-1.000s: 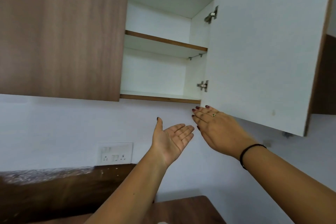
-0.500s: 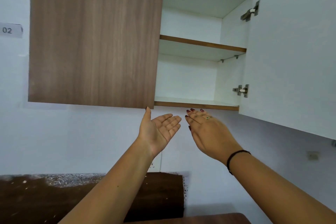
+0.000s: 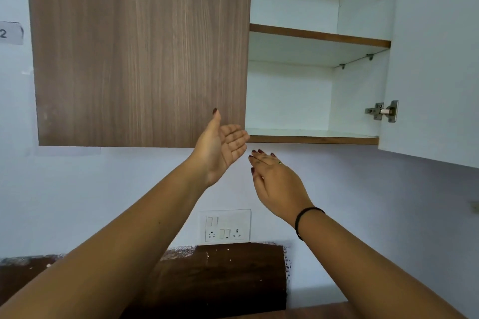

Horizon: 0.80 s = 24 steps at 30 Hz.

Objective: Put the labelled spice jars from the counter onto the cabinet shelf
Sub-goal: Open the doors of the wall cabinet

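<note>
Hands, since before: left hand (image 3: 220,147) has risen across the closed door's lower right corner; right hand (image 3: 274,181) stays under the cabinet's bottom edge.
Tag (image 3: 10,33): on the wall left of the cabinet, cut off, reads "2".
Closed door (image 3: 140,54): covers the left half, so only the right bay can be reached.
Left hand: palm up, fingers straight, thumb spread, holding nothing; fingertips near the shelf's front left corner, probably pointing out the target.
Socket (image 3: 228,225): on the wall below both hands.
Right hand: back to the camera, fingers straight and together, holding nothing; just beside the left, apart from it.
Shelf (image 3: 311,134): bottom board of the open bay.
Open door (image 3: 435,59): swung out right, giving access.
Jars: none in view; the counter lies mostly below the frame, so fetching seems not yet begun.
</note>
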Tool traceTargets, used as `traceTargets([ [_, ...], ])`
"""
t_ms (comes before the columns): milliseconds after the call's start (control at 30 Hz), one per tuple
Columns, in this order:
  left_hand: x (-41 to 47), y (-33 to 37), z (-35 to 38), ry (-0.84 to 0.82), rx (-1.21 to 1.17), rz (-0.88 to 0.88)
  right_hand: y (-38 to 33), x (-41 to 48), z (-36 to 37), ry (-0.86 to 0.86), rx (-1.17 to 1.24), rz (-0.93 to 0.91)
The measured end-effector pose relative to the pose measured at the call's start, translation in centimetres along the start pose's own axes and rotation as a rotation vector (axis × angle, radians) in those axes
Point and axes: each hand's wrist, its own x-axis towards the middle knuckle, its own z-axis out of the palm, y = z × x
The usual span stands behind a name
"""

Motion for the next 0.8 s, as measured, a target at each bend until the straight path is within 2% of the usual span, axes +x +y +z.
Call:
traceTargets([
  [167, 1.1, -0.3, -0.1, -0.032, 0.14, -0.007, -0.8, 0.1, 2.9, -0.01, 0.192, 0.124],
  [300, 2.1, -0.6, 0.2, 0.002, 0.274, 0.01, -0.8, 0.7, 4.7, 0.018, 0.464, 0.245],
  [433, 3.0, 0.1, 1.0, 0.058, 0.55, 0.041, -0.5, 2.4, 5.4, 0.048, 0.845, 0.504],
  [567, 4.1, 1.0, 1.5, 0.064, 0.772, 0.097, -0.2, 4.0, 6.6, 0.031, 1.394, 0.809],
  [633, 5.0, 1.3, 1.5, 0.076, 0.938, 0.189, 0.1, 4.4, 7.0, -0.005, 1.59, 0.882],
  [700, 5.6, 2.0, 1.3, 0.032, 1.179, 0.316, 0.1, 4.9, 7.1, -0.025, 1.673, 0.897],
  [800, 6.4, 2.8, 2.4, -0.063, 1.691, 0.477, 0.5, 5.3, 7.2, -0.026, 1.831, 0.903],
])
